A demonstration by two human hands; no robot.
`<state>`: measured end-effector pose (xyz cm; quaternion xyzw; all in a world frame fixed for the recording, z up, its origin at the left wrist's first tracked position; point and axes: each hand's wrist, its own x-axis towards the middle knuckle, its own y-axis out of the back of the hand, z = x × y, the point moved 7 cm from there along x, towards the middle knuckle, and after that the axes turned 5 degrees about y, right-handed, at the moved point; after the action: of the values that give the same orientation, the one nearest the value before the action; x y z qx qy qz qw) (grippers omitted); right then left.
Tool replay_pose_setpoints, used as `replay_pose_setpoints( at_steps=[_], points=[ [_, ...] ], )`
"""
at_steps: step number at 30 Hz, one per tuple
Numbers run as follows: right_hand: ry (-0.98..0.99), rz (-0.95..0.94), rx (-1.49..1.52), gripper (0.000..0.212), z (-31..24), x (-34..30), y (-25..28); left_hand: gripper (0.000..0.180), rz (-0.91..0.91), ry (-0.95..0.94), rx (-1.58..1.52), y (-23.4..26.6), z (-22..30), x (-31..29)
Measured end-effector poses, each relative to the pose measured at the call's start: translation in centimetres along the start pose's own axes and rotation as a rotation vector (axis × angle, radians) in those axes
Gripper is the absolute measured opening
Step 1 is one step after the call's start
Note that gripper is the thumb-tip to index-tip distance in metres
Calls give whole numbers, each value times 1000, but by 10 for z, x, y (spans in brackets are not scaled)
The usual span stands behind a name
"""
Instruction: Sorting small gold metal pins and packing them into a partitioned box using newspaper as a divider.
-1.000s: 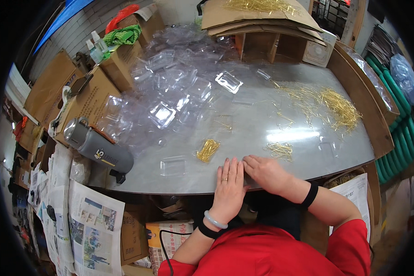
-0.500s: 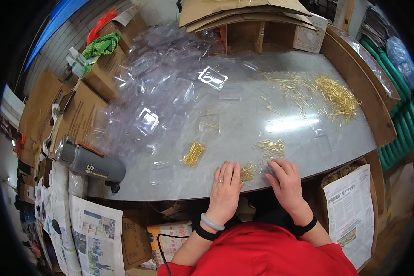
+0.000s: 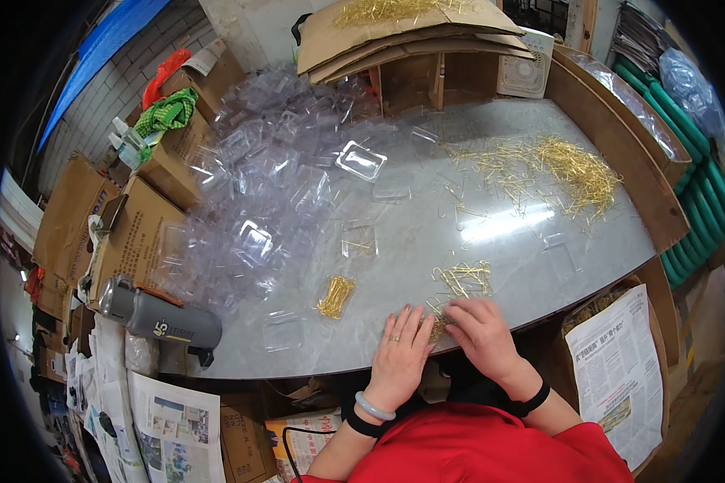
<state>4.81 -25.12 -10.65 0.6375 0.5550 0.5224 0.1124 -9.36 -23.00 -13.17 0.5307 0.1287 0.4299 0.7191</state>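
Note:
My left hand (image 3: 401, 348) lies at the table's near edge with its fingers stretched out, beside a small cluster of gold wire hooks (image 3: 437, 328). Across that cluster, my right hand (image 3: 485, 334) has its fingers bent together toward the thumb, slightly smeared by motion; what they pinch is hidden. Just beyond the hands lies a loose group of gold hooks (image 3: 466, 279). To the left, a neat bundle of gold hooks (image 3: 336, 298) sits in a clear plastic tray. Another clear tray (image 3: 283, 331) lies farther left, and one more clear tray (image 3: 359, 241) holds a few hooks.
A large heap of clear plastic trays (image 3: 254, 177) covers the left of the grey table (image 3: 411, 298). Gold hooks pile up (image 3: 576, 173) at the far right beside a cardboard wall (image 3: 620, 145). A grey bottle (image 3: 165, 318) lies at the left edge. Cardboard sheets (image 3: 411, 36) stand at the back.
My right hand has moved left toward my left hand, and its fingers have drawn together over the near hooks. The left hand stays beside them. The whole view has shifted slightly.

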Motion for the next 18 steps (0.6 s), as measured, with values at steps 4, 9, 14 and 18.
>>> replay_pose_setpoints(
  at_steps=[4,9,14,18],
  points=[
    [-111,72,-80,32,9,-1,12,49,-5,7,8,2,-1,1],
    [-8,-62,-84,31,-6,2,-8,48,7,-9,-7,1,0,2],
    [-51,3,21,30,10,6,0,53,5,-29,-12,0,-1,2],
    [-252,-4,-137,50,50,3,21,62,3,-3,-98,4,-1,4]
  ],
)
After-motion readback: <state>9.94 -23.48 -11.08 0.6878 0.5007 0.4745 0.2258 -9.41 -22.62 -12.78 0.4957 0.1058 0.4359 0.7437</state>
